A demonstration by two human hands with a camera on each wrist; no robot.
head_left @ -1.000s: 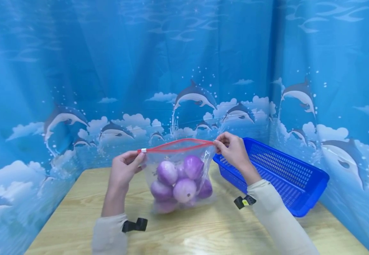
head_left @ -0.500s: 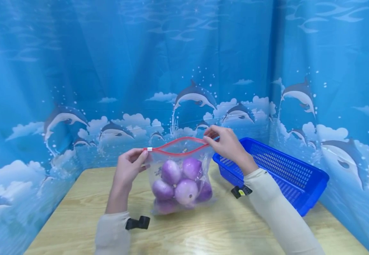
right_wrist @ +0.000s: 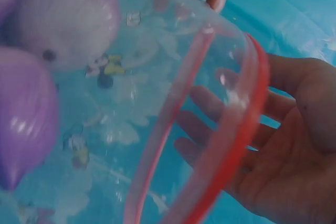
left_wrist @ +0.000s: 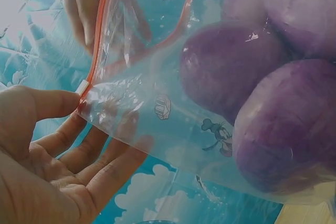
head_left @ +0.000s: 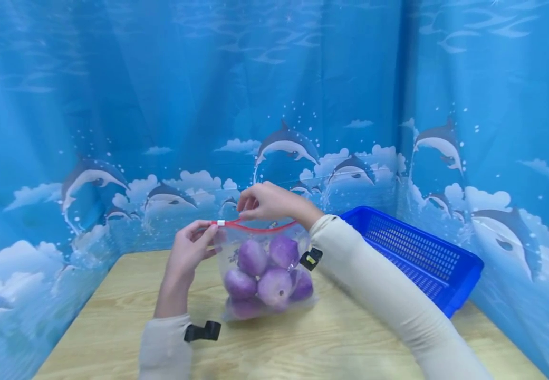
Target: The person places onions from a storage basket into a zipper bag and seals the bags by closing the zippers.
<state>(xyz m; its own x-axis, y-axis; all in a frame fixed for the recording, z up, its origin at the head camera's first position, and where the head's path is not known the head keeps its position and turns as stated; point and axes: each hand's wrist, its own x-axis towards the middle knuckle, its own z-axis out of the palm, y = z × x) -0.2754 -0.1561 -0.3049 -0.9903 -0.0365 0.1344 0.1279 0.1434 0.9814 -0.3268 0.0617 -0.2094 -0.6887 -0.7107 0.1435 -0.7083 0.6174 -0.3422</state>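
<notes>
A clear zip bag (head_left: pixel 267 231) with a red zip stands on the table, holding several purple onions (head_left: pixel 276 286). Its mouth gapes along most of the zip. At the top left corner my left hand (head_left: pixel 184 256) pinches the bag beside the white slider (head_left: pixel 221 223), its other fingers behind the plastic. My right hand (head_left: pixel 269 202) is over the mouth, fingertips close to the slider. In the right wrist view, the fingers of that right hand (right_wrist: pixel 310 124) are loosely extended beside the red zip, partly seen through the plastic.
A blue perforated basket (head_left: pixel 426 236) lies behind and right of the bag, partly hidden by the right sleeve (head_left: pixel 388 295). The wooden table (head_left: pixel 108 322) reaches back to a blue dolphin-print curtain (head_left: pixel 198 105).
My right hand has let go of the bag's right corner and moved left along the zip toward the slider. The left hand stays at its corner, having shifted slightly right.
</notes>
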